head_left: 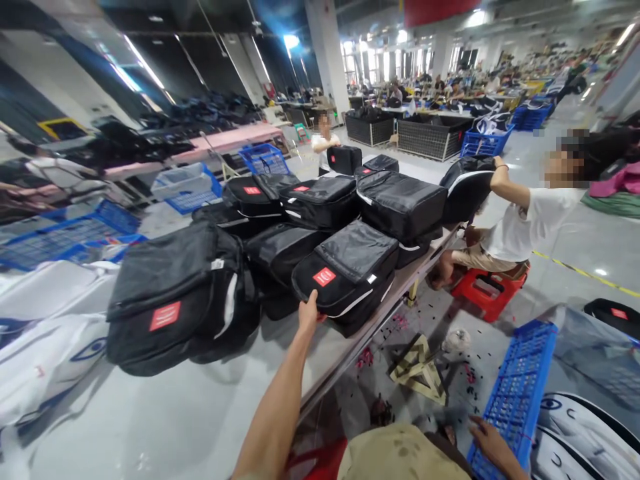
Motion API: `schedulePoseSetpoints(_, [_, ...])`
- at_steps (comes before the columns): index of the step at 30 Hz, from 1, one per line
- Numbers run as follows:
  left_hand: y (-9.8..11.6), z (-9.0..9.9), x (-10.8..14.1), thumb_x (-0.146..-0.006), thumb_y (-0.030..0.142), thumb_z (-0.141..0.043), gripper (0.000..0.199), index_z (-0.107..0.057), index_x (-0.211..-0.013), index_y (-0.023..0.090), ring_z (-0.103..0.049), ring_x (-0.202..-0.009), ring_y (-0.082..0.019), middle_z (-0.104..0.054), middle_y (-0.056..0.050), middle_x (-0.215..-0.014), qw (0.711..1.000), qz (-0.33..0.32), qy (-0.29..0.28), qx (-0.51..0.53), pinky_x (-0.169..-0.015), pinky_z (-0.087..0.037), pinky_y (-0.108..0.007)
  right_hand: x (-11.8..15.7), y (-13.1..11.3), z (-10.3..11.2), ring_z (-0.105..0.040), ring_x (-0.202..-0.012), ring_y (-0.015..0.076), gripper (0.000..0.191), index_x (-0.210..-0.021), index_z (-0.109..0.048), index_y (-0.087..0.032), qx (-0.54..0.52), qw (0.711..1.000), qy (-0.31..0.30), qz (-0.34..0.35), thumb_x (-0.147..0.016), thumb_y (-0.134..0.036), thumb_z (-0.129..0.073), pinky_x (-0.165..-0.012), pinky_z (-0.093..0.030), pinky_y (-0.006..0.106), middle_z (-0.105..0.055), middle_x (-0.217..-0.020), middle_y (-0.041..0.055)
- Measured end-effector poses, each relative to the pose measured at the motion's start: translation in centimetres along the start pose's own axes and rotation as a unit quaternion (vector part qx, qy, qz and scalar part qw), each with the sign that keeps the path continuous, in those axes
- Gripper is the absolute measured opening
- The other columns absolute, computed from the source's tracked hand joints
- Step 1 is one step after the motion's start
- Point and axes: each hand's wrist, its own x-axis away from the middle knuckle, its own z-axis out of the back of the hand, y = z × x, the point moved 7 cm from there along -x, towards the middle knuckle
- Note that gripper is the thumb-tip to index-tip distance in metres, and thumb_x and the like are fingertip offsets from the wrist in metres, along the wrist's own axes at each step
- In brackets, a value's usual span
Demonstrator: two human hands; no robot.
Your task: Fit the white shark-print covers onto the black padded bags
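Observation:
My left hand grips the near corner of a black backpack, thumb on top and fingers at its lower edge. That backpack has a red label and a pale side strip and lies on top of another on the table. More black backpacks are piled behind it. To the left of my hand is a large black backpack, also red-labelled. My right hand hangs low beside a blue plastic crate, its fingers apart and nothing seen in them.
White bags lie at the table's left. A co-worker on a red stool handles a black bag at right; another person stands at the far end. A wooden frame and scraps lie on the floor.

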Motion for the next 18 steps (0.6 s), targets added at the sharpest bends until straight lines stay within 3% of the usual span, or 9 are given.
schedulePoseSetpoints(2, [0.7,0.0,0.1,-0.106,0.037,-0.068,0.028,-0.063,-0.109,0.010,-0.060,-0.054,-0.020,-0.061,-0.004,-0.066,0.999,-0.019,-0.042,-0.007,-0.055,-0.053,-0.032,-1.5,-5.5,-2.3,-0.080,-0.108,0.0451,0.045,-0.079,-0.079,-0.042,-0.016,0.999,-0.018,0.044,-0.058,-0.068,-0.049,-0.099,-0.062,0.061,-0.081,-0.092,0.0093])
schedulePoseSetpoints(4, [1.2,0.0,1.2,-0.106,0.029,-0.066,0.020,-0.065,-0.100,0.010,-0.059,-0.052,-0.018,-0.064,-0.007,-0.067,0.996,-0.047,-0.071,-0.001,-0.053,-0.051,-0.029,-2.4,-11.6,-4.0,-0.078,-0.121,0.0415,0.058,-0.106,-0.083,-0.040,-0.008,0.996,-0.030,0.089,-0.069,-0.068,-0.048,-0.111,-0.060,0.059,-0.083,-0.113,0.0101])
schedulePoseSetpoints(7, [1.9,0.9,4.3,-0.104,0.030,-0.067,0.019,-0.064,-0.098,0.011,-0.058,-0.049,-0.016,-0.067,-0.006,-0.072,0.993,-0.083,-0.072,0.031,-0.050,-0.050,-0.029,-2.1,-22.4,-4.6,-0.068,-0.142,0.0362,0.073,-0.147,-0.072,-0.027,0.015,0.978,0.001,0.207,-0.089,-0.063,-0.046,-0.125,-0.052,0.056,-0.070,-0.152,0.0152])
schedulePoseSetpoints(9, [2.6,2.7,7.1,-0.102,0.034,-0.068,0.022,-0.062,-0.101,0.013,-0.057,-0.049,-0.015,-0.068,-0.005,-0.076,0.992,-0.097,-0.049,0.062,-0.049,-0.050,-0.028,-0.2,-29.9,-4.2,-0.055,-0.156,0.0346,0.073,-0.163,-0.059,-0.021,0.041,0.946,0.039,0.321,-0.101,-0.060,-0.050,-0.134,-0.041,0.058,-0.058,-0.166,0.0165])
schedulePoseSetpoints(11, [3.7,6.0,10.1,-0.097,0.038,-0.070,0.026,-0.061,-0.101,0.014,-0.057,-0.050,-0.014,-0.069,-0.004,-0.080,0.989,-0.109,-0.010,0.100,-0.047,-0.049,-0.027,2.8,-36.5,-3.4,-0.049,-0.160,0.0350,0.072,-0.170,-0.050,-0.024,0.058,0.900,0.095,0.421,-0.107,-0.056,-0.059,-0.135,-0.039,0.060,-0.051,-0.171,0.0156])
schedulePoseSetpoints(13, [5.0,10.6,13.6,-0.087,0.041,-0.075,0.032,-0.060,-0.098,0.015,-0.057,-0.050,-0.014,-0.069,-0.003,-0.082,0.979,-0.126,0.045,0.154,-0.041,-0.044,-0.025,6.6,-41.9,-3.3,-0.041,-0.165,0.0347,0.078,-0.177,-0.039,-0.030,0.073,0.844,0.121,0.517,-0.108,-0.052,-0.067,-0.136,-0.039,0.059,-0.041,-0.177,0.0142])
schedulePoseSetpoints(15, [6.2,15.6,17.8,-0.070,0.047,-0.084,0.043,-0.060,-0.092,0.017,-0.051,-0.044,-0.014,-0.063,0.001,-0.071,0.969,-0.133,0.094,0.184,-0.035,-0.038,-0.025,10.3,-45.5,-4.0,-0.033,-0.169,0.0348,0.089,-0.182,-0.028,-0.033,0.083,0.802,0.118,0.580,-0.106,-0.052,-0.072,-0.136,-0.038,0.058,-0.032,-0.182,0.0142])
schedulePoseSetpoints(18, [7.0,22.5,25.2,-0.055,0.053,-0.090,0.053,-0.065,-0.086,0.018,-0.038,-0.033,-0.012,-0.055,0.004,-0.058,0.963,-0.120,0.190,0.146,-0.027,-0.028,-0.025,15.3,-48.6,-6.0,-0.028,-0.171,0.0366,0.106,-0.183,-0.026,-0.028,0.077,0.752,0.066,0.652,-0.099,-0.064,-0.080,-0.138,-0.035,0.058,-0.033,-0.180,0.0180])
